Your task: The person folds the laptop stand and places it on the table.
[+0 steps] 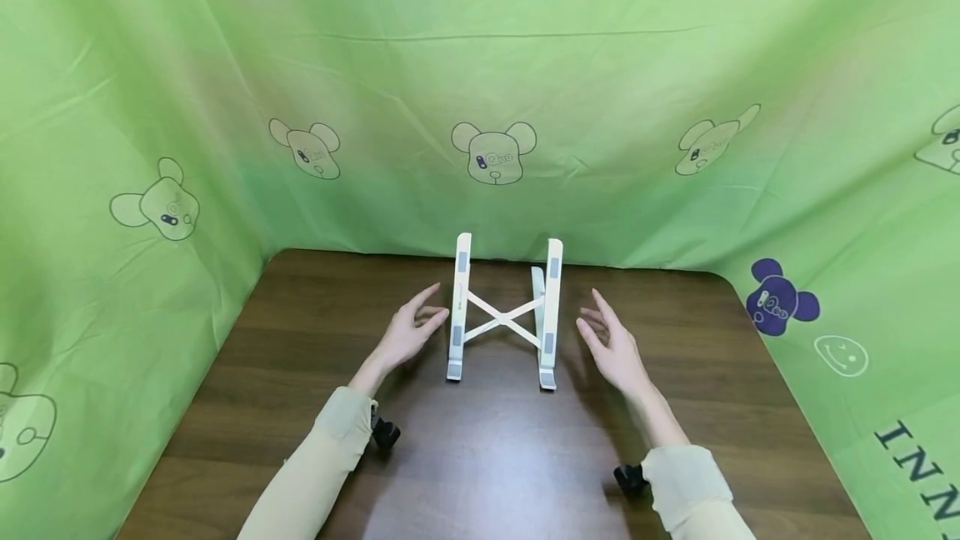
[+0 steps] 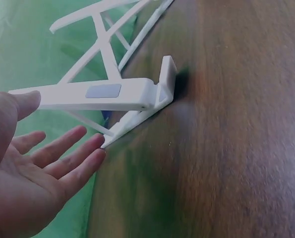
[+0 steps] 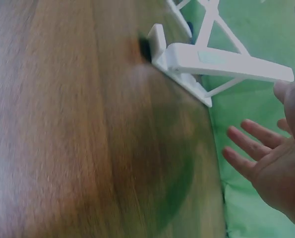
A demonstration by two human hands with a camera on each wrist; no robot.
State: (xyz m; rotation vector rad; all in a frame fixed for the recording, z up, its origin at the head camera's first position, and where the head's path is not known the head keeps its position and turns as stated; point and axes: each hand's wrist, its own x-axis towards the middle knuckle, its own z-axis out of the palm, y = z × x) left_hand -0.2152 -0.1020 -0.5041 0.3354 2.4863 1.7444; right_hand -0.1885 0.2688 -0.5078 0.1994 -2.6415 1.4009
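Note:
A white folding laptop stand [image 1: 500, 320] stands unfolded near the back of the table, its two sloped arms joined by an X-shaped brace. Grey pads mark the arms, and a small upturned lip ends each one at the front. To its left is my left hand [image 1: 405, 332], fingers spread and relaxed, close to the left arm. On the other side my right hand [image 1: 613, 348] is held apart from the stand, its palm turned inward. Both wrist views show the stand [image 2: 107, 94] beside loose fingers, with neither hand gripping anything.
The dark wooden table [image 1: 495, 457] reaches back to a green curtain [image 1: 405, 73] printed with bear heads, which also hangs along both sides. Black wrist cameras [image 1: 386, 433] sit under the cream sleeves [image 1: 315, 473].

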